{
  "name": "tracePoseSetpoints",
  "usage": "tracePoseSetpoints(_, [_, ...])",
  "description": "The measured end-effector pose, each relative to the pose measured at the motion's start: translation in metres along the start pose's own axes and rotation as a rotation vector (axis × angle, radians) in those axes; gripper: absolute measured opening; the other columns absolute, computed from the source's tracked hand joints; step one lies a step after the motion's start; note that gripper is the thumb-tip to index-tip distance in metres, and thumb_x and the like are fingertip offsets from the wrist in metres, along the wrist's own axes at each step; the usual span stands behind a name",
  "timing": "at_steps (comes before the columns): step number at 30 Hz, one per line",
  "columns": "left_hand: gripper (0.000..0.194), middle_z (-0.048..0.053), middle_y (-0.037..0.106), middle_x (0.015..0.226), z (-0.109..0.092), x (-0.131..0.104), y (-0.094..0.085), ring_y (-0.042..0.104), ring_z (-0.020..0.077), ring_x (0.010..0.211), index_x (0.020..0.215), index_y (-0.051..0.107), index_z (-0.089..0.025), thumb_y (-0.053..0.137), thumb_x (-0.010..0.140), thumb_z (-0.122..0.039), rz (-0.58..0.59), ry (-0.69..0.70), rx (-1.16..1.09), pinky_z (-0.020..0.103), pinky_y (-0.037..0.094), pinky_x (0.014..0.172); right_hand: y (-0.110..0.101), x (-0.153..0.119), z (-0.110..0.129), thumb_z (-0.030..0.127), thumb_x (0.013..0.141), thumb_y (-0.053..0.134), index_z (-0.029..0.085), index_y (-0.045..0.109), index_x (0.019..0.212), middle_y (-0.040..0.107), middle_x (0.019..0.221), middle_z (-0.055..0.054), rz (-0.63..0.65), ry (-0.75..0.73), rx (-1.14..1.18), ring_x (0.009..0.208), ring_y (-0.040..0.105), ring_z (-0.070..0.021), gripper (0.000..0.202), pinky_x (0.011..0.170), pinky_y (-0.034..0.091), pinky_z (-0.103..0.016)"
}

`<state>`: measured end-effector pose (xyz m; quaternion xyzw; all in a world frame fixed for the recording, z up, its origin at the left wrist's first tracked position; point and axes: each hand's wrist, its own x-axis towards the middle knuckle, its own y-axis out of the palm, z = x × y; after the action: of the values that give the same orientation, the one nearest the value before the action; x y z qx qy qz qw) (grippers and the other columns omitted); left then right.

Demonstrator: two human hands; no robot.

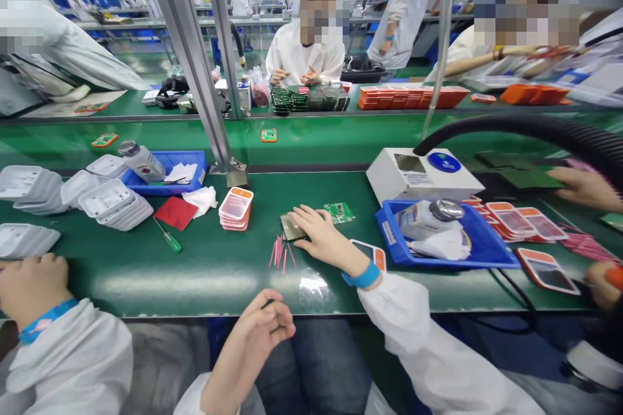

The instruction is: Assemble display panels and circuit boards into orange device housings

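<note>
Right hand (pixel 324 238) is resting fingers-out over the grey square panel (pixel 289 228), mid-surface (pixel 209 275); can't tell if it's gripping, maybe just steadying. Left hand (pixel 257 336) is hanging half-curled at the near edge, thumb apart from fingers, holding nothing visible, probably keeping clear. Green circuit board (pixel 341 212) is lying just beyond the right hand. Pink strips (pixel 279 253) are fanning out near-side of the panel, likely for easy picking. Orange-rimmed casings (pixel 235 211) are sitting stacked to the left, presumably saving room.

Counts: 1 board by the hand, 5+ strips (overlapping), 1 casing stack (layers unclear), 1 screwdriver (pixel 172 242), 1 red square sheet (pixel 175 213). 2 blue trays are flanking: left tray (pixel 156 190), right tray (pixel 438 262), each holding 1 bottle, probably containing spills.
</note>
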<state>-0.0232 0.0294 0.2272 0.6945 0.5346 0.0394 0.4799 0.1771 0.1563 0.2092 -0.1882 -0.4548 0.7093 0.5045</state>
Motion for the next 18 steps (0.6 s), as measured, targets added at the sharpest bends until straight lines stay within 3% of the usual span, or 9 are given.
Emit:
tracePoseSetpoints(4, [0.016, 0.004, 0.065, 0.081, -0.007, 0.001, -0.006, 0.060, 0.0160, 0.078, 0.091, 0.061, -0.018, 0.057, 0.076, -0.017, -0.043, -0.003, -0.059, 0.032, 0.045, 0.080, -0.008, 0.012, -0.011, 0.016, 0.077, 0.067, 0.023, 0.048, 0.129, 0.067, 0.115, -0.010, 0.047, 0.003, -0.011, 0.113, 0.060, -0.0266, 0.056, 0.111, 0.015, -0.064])
tracePoseSetpoints(11, [0.015, 0.003, 0.068, 0.082, -0.012, 0.013, 0.006, 0.064, 0.0176, 0.077, 0.090, 0.062, -0.019, 0.058, 0.075, -0.016, -0.022, -0.035, -0.107, 0.036, 0.047, 0.082, -0.016, 0.019, -0.020, 0.028, 0.075, 0.071, 0.023, 0.051, 0.117, 0.068, 0.103, -0.006, -0.001, 0.037, 0.024, 0.104, 0.064, -0.0249, 0.046, 0.113, 0.013, -0.065])
tracePoseSetpoints(15, [0.021, 0.011, 0.073, 0.098, -0.019, 0.022, 0.022, 0.067, 0.0252, 0.098, 0.097, 0.064, -0.015, 0.061, 0.078, -0.022, -0.013, 0.004, -0.141, 0.040, 0.043, 0.097, -0.027, -0.003, 0.004, 0.035, 0.078, 0.069, 0.023, 0.045, 0.120, 0.066, 0.109, -0.007, -0.132, 0.048, 0.076, 0.109, 0.062, -0.0259, 0.050, 0.113, 0.013, -0.066])
tracePoseSetpoints(18, [0.023, 0.014, 0.073, 0.105, -0.020, 0.030, 0.034, 0.064, 0.0273, 0.108, 0.098, 0.067, -0.013, 0.061, 0.081, -0.026, 0.062, 0.004, -0.200, 0.043, 0.038, 0.106, -0.035, -0.036, 0.030, 0.031, 0.077, 0.070, 0.027, 0.041, 0.124, 0.065, 0.114, -0.005, -0.253, -0.025, 0.206, 0.109, 0.063, -0.0231, 0.055, 0.118, 0.013, -0.059])
